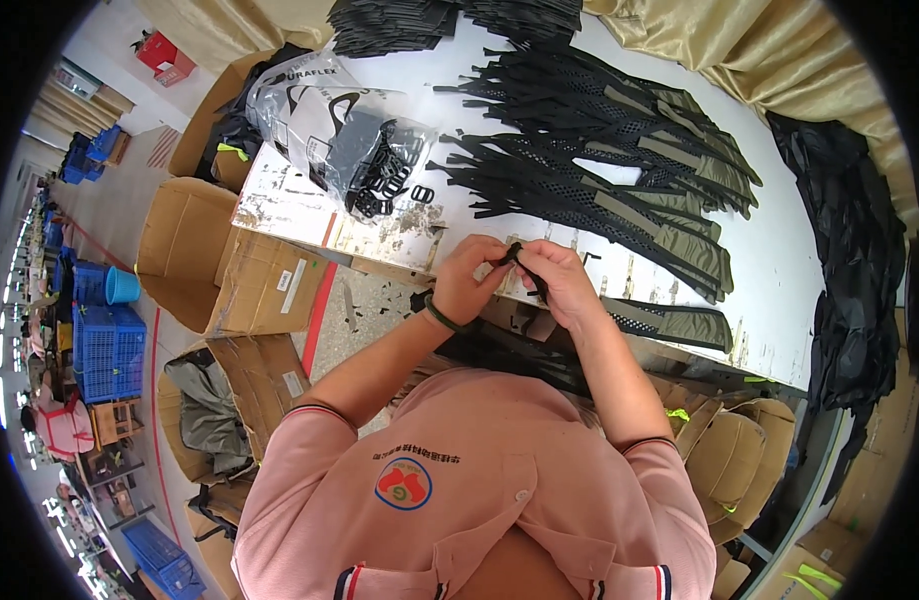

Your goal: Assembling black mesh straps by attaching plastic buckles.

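At the table's front edge my left hand (pixel 469 278) and my right hand (pixel 559 280) meet, fingers closed in a pinch. Between their fingertips is a small black piece, largely covered, joined to a black strap (pixel 536 288) that hangs under my right hand. Whether the small piece is a buckle or folded webbing, I cannot tell. Just right of my right hand, an olive and black mesh shoulder strap (pixel 669 323) lies along the edge. Beyond my hands are piles of similar shoulder straps (pixel 629 205). Loose black plastic buckles (pixel 379 185) spill from a clear plastic bag (pixel 324 120) at the left.
The white table (pixel 769 300) has a worn front edge. Open cardboard boxes stand at the left (pixel 264 285) and lower right (pixel 734 460). Stacks of black pieces (pixel 394 25) lie at the table's far side. Black sheeting (pixel 844 260) hangs at the right.
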`<control>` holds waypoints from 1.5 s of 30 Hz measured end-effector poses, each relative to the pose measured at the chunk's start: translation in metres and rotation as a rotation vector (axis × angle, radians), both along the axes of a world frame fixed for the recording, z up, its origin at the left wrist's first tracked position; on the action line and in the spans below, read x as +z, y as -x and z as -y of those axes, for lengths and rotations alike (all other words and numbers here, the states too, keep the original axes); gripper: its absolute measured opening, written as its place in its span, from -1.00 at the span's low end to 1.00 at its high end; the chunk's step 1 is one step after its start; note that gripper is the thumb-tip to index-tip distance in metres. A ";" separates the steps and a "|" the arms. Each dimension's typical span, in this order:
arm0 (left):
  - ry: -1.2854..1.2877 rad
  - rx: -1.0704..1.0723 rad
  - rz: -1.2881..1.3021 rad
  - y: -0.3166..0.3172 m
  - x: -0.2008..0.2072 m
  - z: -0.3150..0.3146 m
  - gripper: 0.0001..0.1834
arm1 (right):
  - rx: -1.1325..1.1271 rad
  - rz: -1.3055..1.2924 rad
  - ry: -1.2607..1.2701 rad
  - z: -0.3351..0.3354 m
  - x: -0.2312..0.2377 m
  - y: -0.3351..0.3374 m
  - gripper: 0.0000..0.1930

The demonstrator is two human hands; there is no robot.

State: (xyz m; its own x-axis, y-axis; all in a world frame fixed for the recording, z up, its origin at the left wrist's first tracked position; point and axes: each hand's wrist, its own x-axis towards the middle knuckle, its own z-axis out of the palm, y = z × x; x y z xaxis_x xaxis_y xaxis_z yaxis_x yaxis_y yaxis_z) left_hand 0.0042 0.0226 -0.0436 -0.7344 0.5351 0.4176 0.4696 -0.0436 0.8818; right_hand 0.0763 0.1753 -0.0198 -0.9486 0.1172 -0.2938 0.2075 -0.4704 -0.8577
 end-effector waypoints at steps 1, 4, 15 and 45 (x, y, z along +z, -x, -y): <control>-0.004 0.032 -0.066 -0.001 0.002 -0.001 -0.79 | -0.037 -0.021 -0.002 0.002 -0.002 0.000 -0.87; 0.000 0.065 -0.189 0.002 0.006 0.000 -0.79 | -0.100 -0.047 0.012 0.006 -0.003 -0.001 -0.88; -0.286 -0.085 0.751 0.000 0.002 0.000 -0.88 | 0.046 -0.361 -0.812 -0.003 0.019 -0.007 -0.84; -0.224 -0.326 0.486 -0.015 -0.005 -0.006 -0.80 | -0.290 -0.059 -0.036 0.021 0.004 -0.021 -0.83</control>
State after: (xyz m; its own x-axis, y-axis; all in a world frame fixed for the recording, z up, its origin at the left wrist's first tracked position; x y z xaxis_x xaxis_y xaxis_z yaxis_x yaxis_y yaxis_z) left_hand 0.0193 0.0291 -0.0484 -0.6821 0.7019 0.2048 -0.0517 -0.3257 0.9441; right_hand 0.0972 0.1539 -0.0159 -0.8893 0.3954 -0.2297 0.0179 -0.4719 -0.8815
